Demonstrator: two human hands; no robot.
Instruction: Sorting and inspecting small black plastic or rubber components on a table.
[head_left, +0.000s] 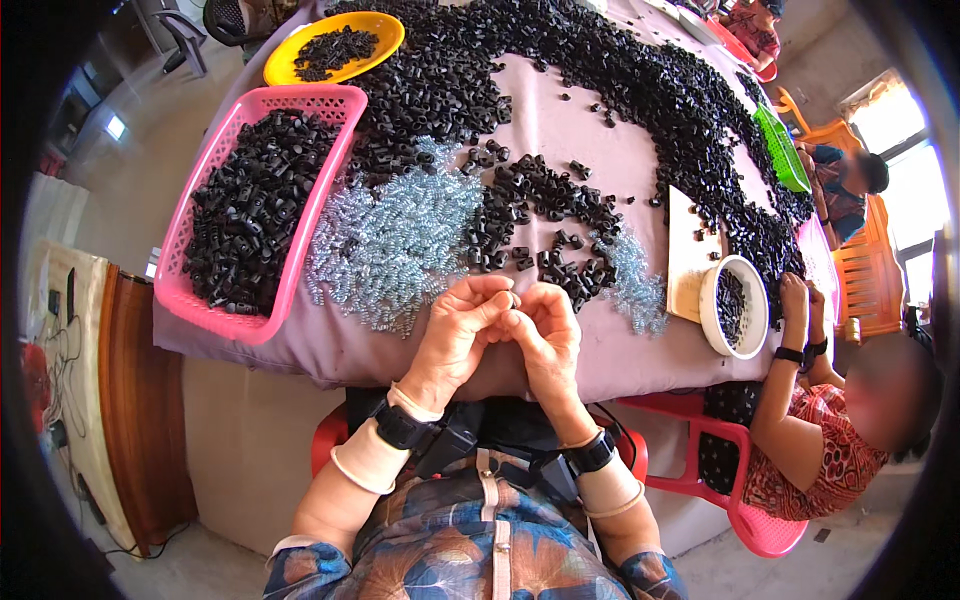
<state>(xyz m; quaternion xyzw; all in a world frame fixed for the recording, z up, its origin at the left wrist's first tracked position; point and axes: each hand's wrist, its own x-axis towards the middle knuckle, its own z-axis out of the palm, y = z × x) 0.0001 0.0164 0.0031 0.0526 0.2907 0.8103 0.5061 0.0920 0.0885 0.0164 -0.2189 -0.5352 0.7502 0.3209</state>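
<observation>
My left hand (462, 328) and my right hand (546, 338) meet just over the near edge of the table, fingertips pinched together. Between them is a small black plastic part (515, 300), mostly hidden by thumbs and fingers. Beyond my hands lies a loose scatter of short black plastic pieces (500, 215), which look like cord-lock parts. A heap of small silvery metal springs (395, 245) sits to the left of that scatter. Another, smaller pile of springs (637, 285) rests to its right.
At left stands a pink basket (345, 150) of black pieces; behind it, a yellow plate (387, 40) holds small dark parts. A white bowl (758, 335) stands beside a board (685, 255) at right. A co-worker (800, 430) handles pieces there. More black pieces (620, 60) cover the far table.
</observation>
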